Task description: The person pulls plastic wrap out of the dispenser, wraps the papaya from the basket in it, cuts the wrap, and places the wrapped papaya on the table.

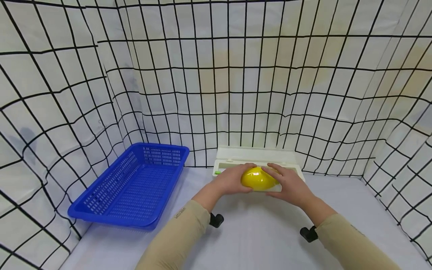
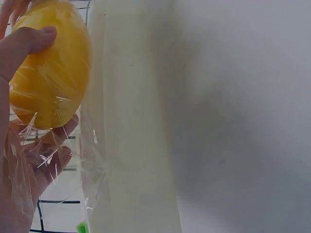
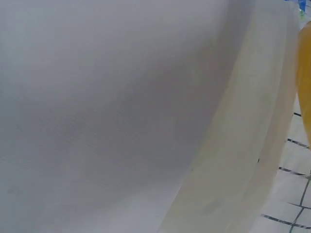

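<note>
Both hands hold a glossy yellow oval object [image 1: 258, 178], fruit-like in shape, above the front of a long white box [image 1: 255, 153] with its lid raised. My left hand [image 1: 232, 179] grips its left end; in the left wrist view the thumb presses on the yellow surface. Clear cling film [image 2: 92, 165] covers the object there and hangs over the fingers. The right hand [image 1: 293, 185] holds the other end, fingers above and thumb below. In the right wrist view only an edge of the yellow object [image 3: 305, 82] shows, and the right hand is out of frame.
A blue perforated plastic basket [image 1: 135, 191] stands on the white table at the left. Behind and at both sides rise white walls with a black grid [image 1: 229, 80]. A small green part [image 1: 218, 172] sits at the box's left end.
</note>
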The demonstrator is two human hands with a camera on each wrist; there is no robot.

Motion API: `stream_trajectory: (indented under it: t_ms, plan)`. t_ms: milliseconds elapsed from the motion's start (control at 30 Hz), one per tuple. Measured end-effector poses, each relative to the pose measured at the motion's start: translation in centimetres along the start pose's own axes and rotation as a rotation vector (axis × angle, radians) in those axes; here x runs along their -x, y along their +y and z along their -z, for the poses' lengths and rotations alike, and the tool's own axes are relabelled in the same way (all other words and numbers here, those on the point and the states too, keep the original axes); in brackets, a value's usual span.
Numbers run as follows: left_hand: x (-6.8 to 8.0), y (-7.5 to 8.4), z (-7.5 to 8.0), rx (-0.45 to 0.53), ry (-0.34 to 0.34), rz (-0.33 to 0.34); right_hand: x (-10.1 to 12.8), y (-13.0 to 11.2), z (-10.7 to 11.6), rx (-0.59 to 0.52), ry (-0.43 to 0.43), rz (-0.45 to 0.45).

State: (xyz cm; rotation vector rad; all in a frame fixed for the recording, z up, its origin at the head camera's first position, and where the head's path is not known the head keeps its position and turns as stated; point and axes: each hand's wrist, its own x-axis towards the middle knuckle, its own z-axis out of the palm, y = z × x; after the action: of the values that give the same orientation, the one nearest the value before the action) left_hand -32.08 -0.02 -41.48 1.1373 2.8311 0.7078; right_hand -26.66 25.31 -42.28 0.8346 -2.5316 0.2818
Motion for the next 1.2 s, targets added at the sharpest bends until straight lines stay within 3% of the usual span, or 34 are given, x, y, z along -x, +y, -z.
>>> stream_trajectory:
  t_ms: [333, 633, 733, 933, 1200]
  plan:
    - [-0.7, -0.2, 0.9, 0.064, -0.067, 0.029, -0.5, 0.5, -0.3, -0.002, -0.019, -0.023]
    - [-0.8, -0.2, 1.2, 0.106, -0.088, 0.036, -0.7, 0.6, -0.8, -0.032, -0.053, -0.054]
    - [-0.7, -0.1, 1.3, 0.106, -0.096, 0.067, -0.8, 0.4, -0.7, -0.043, -0.062, -0.069]
    - [0.1, -0.4, 1.5, 0.002, -0.095, 0.145, -0.8, 0.1, -0.6, -0.067, -0.088, -0.104]
    - [0.5, -1.2, 1.5, -0.191, 0.014, 0.005, -1.3, 0.3, -0.3, -0.137, -0.132, -0.181]
